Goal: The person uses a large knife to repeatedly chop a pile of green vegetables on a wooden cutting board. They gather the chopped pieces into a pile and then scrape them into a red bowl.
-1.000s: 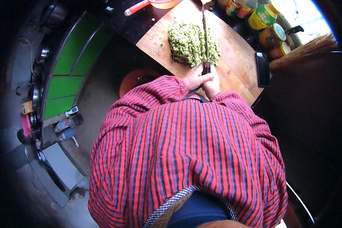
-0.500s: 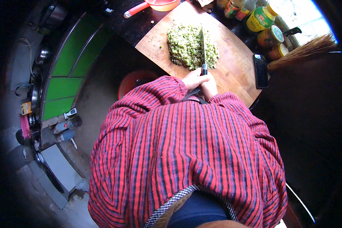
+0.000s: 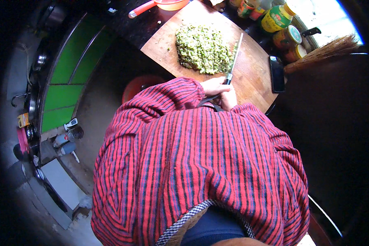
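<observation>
Fingers of the left hand [image 3: 212,87] and right hand [image 3: 228,98] close together on the handle of a knife [image 3: 235,53], probably doubled up for steadier pressure. Before them, the dark bench [image 3: 149,24] carries a wooden board [image 3: 256,61], its long side slanting past the person, presumably for easy reach. Below the bench's near edge sits a red basin [image 3: 132,88], its contents hidden. Chopped greens [image 3: 203,47] lie heaped toward the board's left corner, gathered just left of the blade. By the bench's far edge, a long-handled orange-red vessel [image 3: 173,5] is cut off; further right, a yellow-green bottle [image 3: 276,19] and lidded jars [image 3: 287,37] hold contents I cannot tell. A phone [image 3: 276,76] lies at the board's right edge.
</observation>
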Motion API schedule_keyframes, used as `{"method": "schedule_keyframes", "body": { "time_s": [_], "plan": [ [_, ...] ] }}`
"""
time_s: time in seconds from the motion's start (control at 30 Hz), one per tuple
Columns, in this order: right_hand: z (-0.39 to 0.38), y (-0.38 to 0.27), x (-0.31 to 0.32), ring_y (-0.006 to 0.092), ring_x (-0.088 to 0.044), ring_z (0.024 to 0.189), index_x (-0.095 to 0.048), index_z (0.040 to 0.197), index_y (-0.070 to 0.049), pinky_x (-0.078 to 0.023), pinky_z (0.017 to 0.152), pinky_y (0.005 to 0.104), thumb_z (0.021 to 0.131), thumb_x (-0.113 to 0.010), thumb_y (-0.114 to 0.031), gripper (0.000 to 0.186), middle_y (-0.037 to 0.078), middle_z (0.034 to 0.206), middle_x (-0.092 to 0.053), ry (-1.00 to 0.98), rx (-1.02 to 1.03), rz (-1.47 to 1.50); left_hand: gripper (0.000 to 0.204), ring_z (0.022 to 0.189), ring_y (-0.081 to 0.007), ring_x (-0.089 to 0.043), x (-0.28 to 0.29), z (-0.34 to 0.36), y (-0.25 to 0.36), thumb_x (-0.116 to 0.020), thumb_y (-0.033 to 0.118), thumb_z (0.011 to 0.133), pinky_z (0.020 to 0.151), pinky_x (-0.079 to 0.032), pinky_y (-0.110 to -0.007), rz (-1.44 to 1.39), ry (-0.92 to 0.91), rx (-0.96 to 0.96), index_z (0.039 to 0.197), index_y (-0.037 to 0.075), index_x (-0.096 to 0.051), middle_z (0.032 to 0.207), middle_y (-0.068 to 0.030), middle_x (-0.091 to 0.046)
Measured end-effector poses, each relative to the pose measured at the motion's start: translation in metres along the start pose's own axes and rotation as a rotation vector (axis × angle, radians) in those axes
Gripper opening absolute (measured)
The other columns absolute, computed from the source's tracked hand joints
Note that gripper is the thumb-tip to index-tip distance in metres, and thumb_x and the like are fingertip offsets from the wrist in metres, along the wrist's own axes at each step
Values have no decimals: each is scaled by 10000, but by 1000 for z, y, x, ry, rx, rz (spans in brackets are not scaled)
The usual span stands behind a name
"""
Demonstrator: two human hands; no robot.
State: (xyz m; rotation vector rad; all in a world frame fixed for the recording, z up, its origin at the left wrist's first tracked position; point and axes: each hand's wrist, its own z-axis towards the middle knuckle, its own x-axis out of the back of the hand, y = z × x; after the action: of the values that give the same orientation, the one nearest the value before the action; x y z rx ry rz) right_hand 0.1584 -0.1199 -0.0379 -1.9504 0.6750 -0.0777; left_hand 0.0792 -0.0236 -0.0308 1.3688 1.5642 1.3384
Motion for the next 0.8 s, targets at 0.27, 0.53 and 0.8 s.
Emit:
{"method": "schedule_keyframes", "body": {
  "time_s": [0.27, 0.53, 0.8],
  "plan": [
    [-8, -31, -29, 96, -408, 408, -482, 873, -111, -288, 333, 247, 790, -537, -119, 100, 3, 643, -473, -11, -36, -123, 494, 931, -205, -545, 1, -22, 5, -584, 326, 821, 820, -436, -318, 42, 368, 86, 1147, -15, -439, 999, -140, -576],
    [3, -18, -30, 126, -507, 658, -507, 945, -81, -414, 537, 273, 767, -526, -65, 180, 22, 754, -535, 17, 112, -225, 414, 960, -144, -494, 1, -17, -13, -578, 248, 831, 861, -412, -293, -124, 402, -13, 1144, 4, -460, 1024, -84, -553],
    [3, -19, -23, 127, -512, 641, -518, 922, -73, -425, 539, 274, 796, -525, -92, 128, 38, 748, -539, 45, -34, -215, 394, 927, -155, -508, -2, -9, -25, -574, 288, 834, 847, -411, -298, -83, 304, 71, 1093, 7, -479, 982, -87, -563]
  ]
}}
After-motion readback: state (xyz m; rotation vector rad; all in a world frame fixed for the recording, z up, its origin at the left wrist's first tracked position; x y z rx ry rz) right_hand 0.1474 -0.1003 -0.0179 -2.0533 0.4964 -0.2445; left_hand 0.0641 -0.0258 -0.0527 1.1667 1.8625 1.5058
